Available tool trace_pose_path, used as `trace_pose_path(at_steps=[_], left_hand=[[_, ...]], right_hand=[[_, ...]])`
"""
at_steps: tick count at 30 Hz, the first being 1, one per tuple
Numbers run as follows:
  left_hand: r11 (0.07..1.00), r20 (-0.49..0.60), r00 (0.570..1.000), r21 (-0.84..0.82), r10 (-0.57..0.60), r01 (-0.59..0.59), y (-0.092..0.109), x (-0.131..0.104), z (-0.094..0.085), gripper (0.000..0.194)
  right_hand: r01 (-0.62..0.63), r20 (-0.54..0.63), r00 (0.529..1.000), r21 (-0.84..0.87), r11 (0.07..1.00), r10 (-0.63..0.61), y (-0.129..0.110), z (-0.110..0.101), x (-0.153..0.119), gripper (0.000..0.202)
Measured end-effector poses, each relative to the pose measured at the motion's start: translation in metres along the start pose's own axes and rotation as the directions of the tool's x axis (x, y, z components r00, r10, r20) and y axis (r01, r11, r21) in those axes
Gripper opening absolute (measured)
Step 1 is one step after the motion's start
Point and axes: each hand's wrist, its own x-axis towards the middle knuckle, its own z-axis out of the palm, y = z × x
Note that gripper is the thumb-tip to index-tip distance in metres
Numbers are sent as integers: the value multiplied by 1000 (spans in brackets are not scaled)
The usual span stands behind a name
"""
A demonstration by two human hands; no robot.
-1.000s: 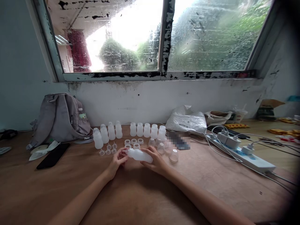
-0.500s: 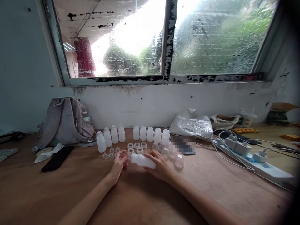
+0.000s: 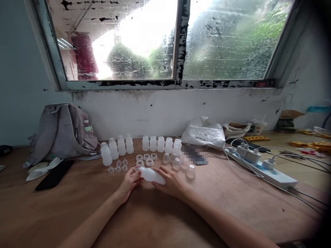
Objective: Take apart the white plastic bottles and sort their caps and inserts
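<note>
A frosted white baby bottle (image 3: 153,176) lies tilted on its side in the air just above the table, its neck toward the left. My right hand (image 3: 168,181) is wrapped round its base end. My left hand (image 3: 131,179) is closed at the neck end, thumb and fingers against it; a small part there is hidden by the fingers. Just beyond the hands are several white bottle rings (image 3: 149,162). Several clear teats (image 3: 118,168) sit to the left, and several clear domed caps (image 3: 190,172) stand to the right.
Behind stand a group of bottles with tops (image 3: 106,155) and a row of bottles without tops (image 3: 160,144). A black phone (image 3: 54,175) and a grey backpack (image 3: 62,132) are at the left. A silvery bag (image 3: 204,132) and a power strip (image 3: 274,174) with cables lie right.
My left hand has closed in on the bottle's neck; before, its fingers were looser and beside it. The right hand keeps its hold on the bottle. The whole view has shifted slightly.
</note>
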Motion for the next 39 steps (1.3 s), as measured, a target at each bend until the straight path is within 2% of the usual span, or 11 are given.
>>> trace_pose_path(at_steps=[3,9,14,17,19,23,25,28,32,36,39], left_hand=[[997,73,994,24,75,-77,-1,-4,4,28],[991,183,974,-65,130,-120,7,-8,8,30],[985,31,999,-170,16,-10,-2,-14,17,36],[989,-125,991,-137,36,-53,-9,-22,28,30],[989,-157,987,-133,36,-58,-8,-28,34,25],[977,-69,997,-207,41,-54,1,-31,37,22],[959,-50,998,-279,27,-40,3,-27,35,22],[929,-101,993,-369,-57,16,-2,-21,32,23],[952,-229,971,-305,-64,-10,-11,-19,32,21],[978,-295,954,-209,-58,-5,-14,-22,32,14],[974,-288,955,-227,-67,-1,-12,-24,32,12]], right_hand=[[-3,23,1000,48,999,2,-5,-1,-1,42],[-350,318,921,415,840,226,-9,10,-3,49],[-67,59,996,109,992,60,-19,11,-6,43],[-31,106,994,130,991,17,-28,9,-8,38],[-152,200,975,287,946,97,-32,8,-8,36],[-436,392,884,499,749,254,-35,6,-6,50],[-386,336,909,454,803,247,-35,7,-5,46],[-151,156,980,183,971,123,-36,11,-6,38],[-6,131,991,-64,998,15,-37,20,-10,42],[-49,187,981,49,998,39,-42,22,-10,36],[-209,222,965,345,915,137,-47,19,-8,29]])
